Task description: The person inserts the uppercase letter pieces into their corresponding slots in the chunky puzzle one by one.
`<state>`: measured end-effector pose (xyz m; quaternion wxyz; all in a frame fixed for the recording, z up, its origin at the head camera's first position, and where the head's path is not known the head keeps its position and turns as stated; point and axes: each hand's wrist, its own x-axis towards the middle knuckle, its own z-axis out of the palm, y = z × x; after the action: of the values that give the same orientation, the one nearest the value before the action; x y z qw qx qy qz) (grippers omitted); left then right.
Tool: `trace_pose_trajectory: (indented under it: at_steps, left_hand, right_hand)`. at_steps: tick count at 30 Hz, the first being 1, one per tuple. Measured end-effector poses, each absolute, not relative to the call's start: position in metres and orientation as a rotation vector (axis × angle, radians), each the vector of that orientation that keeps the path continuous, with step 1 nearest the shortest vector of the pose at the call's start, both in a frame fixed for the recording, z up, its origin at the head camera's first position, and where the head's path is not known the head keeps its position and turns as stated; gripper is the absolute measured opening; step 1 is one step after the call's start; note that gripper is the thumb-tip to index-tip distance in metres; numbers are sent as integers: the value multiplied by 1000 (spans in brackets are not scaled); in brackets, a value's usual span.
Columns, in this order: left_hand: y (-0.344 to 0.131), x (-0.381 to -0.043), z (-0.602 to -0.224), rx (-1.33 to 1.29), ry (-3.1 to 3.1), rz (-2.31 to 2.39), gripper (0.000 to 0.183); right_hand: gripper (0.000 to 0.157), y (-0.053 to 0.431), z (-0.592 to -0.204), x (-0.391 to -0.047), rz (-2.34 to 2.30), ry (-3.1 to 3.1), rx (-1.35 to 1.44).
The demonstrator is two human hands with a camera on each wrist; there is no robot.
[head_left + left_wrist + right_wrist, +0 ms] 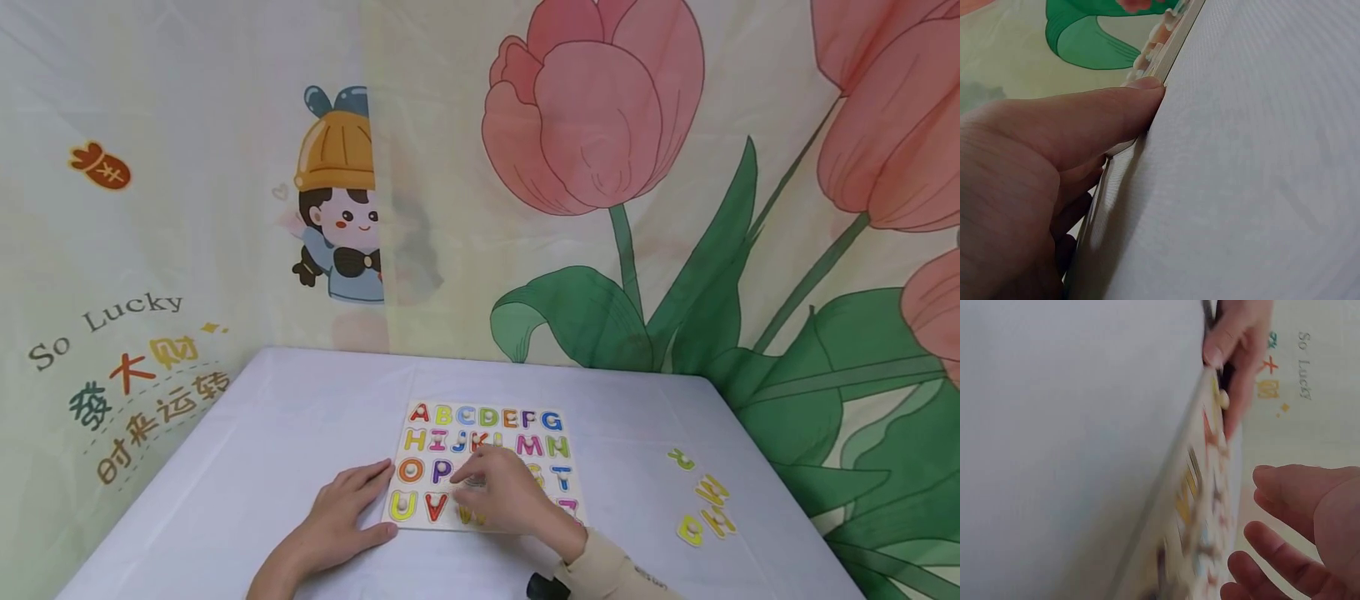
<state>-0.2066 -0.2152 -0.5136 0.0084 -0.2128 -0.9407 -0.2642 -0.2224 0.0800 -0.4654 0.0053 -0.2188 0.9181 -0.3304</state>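
Observation:
A letter puzzle board (pixel 397 518) lies on the table, its coloured letters bearing small knobs. My left hand (pixel 337 515) rests at its left side, fingertips on the left edge and thumb at the near corner. In the left wrist view the thumb (pixel 1104 112) presses against the board's thin edge. Over the middle of the board hovers my right hand (pixel 504 490), hiding several letters of the lower rows. The right wrist view shows the fingers (pixel 1285 556) of this hand apart, with nothing between them. The purple P (pixel 441 472) lies just left of its fingertips.
Several loose letters lie right of the board: a green R (pixel 681 458), two yellowish letters (pixel 712 490) (pixel 720 522) and a yellow round letter (pixel 690 531). A white cloth covers the table (pixel 322 400). Printed curtains (pixel 442 167) stand behind it.

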Motion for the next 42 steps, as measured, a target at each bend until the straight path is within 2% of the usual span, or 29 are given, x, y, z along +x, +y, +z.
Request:
trace_pose_trajectory:
  at_steps: [6, 14, 24, 31, 42]
  left_hand:
    - [-216, -207, -513, -673, -2928, -824, 87]
    - [-216, -207, -513, -645, -2961, -830, 89]
    - [-216, -206, -513, -647, -2953, -836, 88]
    - [-216, -206, -517, -640, -2951, -844, 88]
    - [-215, -206, -515, -638, -2953, -836, 88]
  right_hand:
    - [13, 142, -449, -227, -971, 3022, -572]
    - [12, 251, -452, -229, -769, 3159, -189]
    - [14, 368, -458, -225, -644, 3262, -84]
    - [19, 394, -466, -230, -656, 3222, 0]
    - [18, 397, -474, -236, -644, 3192, 99]
